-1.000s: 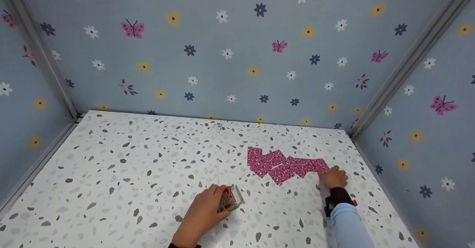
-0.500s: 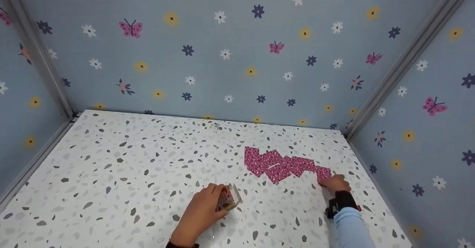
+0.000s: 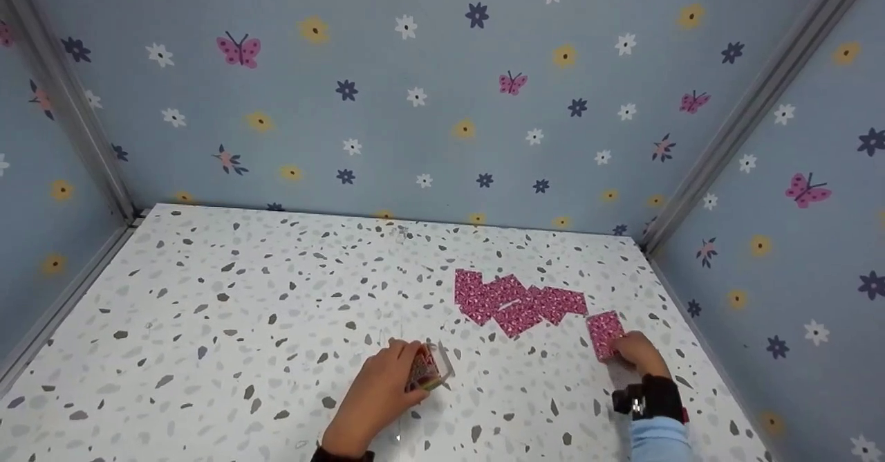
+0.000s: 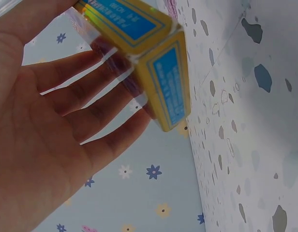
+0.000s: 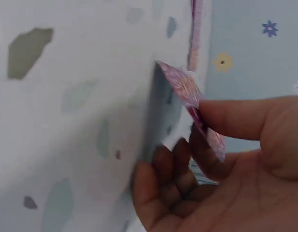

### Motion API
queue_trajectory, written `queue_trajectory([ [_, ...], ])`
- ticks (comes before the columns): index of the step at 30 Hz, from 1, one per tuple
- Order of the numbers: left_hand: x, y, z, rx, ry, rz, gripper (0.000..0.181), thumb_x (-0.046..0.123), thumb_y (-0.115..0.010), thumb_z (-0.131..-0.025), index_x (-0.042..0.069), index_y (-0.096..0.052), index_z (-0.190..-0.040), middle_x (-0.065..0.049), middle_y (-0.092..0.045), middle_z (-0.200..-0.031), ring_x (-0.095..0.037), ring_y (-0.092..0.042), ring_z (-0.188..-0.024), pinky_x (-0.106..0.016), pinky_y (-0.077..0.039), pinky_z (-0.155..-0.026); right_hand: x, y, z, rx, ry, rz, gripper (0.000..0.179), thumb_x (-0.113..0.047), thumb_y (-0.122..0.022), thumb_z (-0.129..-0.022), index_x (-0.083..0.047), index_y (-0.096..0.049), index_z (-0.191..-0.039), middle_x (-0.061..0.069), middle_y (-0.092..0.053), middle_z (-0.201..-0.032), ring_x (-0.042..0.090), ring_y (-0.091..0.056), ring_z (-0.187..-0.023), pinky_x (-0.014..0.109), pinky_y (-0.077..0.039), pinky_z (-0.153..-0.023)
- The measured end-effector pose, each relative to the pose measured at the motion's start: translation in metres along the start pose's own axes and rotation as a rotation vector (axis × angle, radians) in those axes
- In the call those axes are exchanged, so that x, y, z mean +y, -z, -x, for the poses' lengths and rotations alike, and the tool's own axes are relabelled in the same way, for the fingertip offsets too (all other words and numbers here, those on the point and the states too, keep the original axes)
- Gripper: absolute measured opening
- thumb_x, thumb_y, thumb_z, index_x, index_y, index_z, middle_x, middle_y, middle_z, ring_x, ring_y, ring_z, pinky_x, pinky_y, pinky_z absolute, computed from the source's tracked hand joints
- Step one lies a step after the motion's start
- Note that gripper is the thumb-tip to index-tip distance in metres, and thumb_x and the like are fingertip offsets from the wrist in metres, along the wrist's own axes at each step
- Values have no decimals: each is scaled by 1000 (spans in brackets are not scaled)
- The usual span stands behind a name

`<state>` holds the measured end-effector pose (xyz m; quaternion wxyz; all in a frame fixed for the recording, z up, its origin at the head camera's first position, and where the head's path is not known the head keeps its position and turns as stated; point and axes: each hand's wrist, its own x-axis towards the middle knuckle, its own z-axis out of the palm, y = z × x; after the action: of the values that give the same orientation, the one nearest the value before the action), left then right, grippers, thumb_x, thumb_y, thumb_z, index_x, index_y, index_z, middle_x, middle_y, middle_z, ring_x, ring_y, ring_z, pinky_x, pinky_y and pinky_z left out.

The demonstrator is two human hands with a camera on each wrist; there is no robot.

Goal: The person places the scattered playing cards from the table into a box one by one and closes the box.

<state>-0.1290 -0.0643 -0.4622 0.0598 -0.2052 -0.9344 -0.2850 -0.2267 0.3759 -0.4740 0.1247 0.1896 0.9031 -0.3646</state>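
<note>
In the head view my left hand [image 3: 379,389] grips a small card box [image 3: 426,368] at lower centre, its end flap standing out to the right. Up close, the left wrist view shows the box [image 4: 171,87] as yellow with blue printed panels, held between thumb and fingers. At the right, my right hand [image 3: 641,353] pinches a pink patterned playing card [image 3: 605,335]. The right wrist view has the thumb and index finger on the card [image 5: 183,87], which tilts over the table. Left of that card, several matching cards [image 3: 518,317] lie overlapping in a ragged row.
The table [image 3: 276,296] is white with grey speckles. Blue flowered panels [image 3: 387,102] rise along its back and both sides, the right panel [image 3: 795,241] standing beyond my right hand.
My right hand has drawn a card away from the right end of the row, toward me, leaving a gap. My left hand keeps hold of the box in nearly the same place.
</note>
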Motion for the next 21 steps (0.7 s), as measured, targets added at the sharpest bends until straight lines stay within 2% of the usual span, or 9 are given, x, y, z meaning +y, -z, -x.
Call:
queue_trajectory([
  [5, 1, -2, -1, -7, 0, -5, 59, 33, -75, -74, 4, -52, -121, -7, -55, -103, -20, -55, -86, -39, -46, -76, -19, -4, 33, -67, 70, 18, 16, -6, -51, -85, -7, -45, -70, 1, -49, -65, 11, -49, -56, 25, -45, -55],
  [11, 2, -3, -1, 9, -13, -14, 57, 32, -76, -73, 5, -53, -119, -5, -54, -99, -18, -54, -83, -38, -45, -73, -52, -21, 63, -43, 117, -10, 13, -7, -59, -83, -3, -52, -73, 3, -53, -69, 13, -56, -60, 30, -53, -60],
  [17, 2, -2, -1, -8, 0, -5, 58, 32, -76, -74, 4, -53, -120, -5, -55, -100, -18, -54, -84, -38, -46, -74, -92, -49, 87, -9, 160, -130, 17, -7, -61, -84, -3, -49, -73, 5, -55, -70, 16, -61, -57, 35, -56, -61],
  [19, 3, -1, -1, -6, 2, -4, 58, 31, -76, -74, 4, -53, -120, -6, -56, -102, -19, -55, -86, -40, -46, -76, -105, -59, 96, -1, 195, -180, 12, -4, -60, -85, 0, -51, -79, 7, -57, -73, 17, -62, -57, 35, -57, -61],
  [21, 4, -1, -1, -3, 1, -9, 58, 30, -76, -74, 3, -53, -120, -7, -56, -103, -20, -55, -87, -41, -46, -77, -117, -68, 106, 2, 254, -244, 11, -3, -58, -88, 5, -54, -94, 10, -58, -79, 19, -65, -58, 35, -57, -60],
])
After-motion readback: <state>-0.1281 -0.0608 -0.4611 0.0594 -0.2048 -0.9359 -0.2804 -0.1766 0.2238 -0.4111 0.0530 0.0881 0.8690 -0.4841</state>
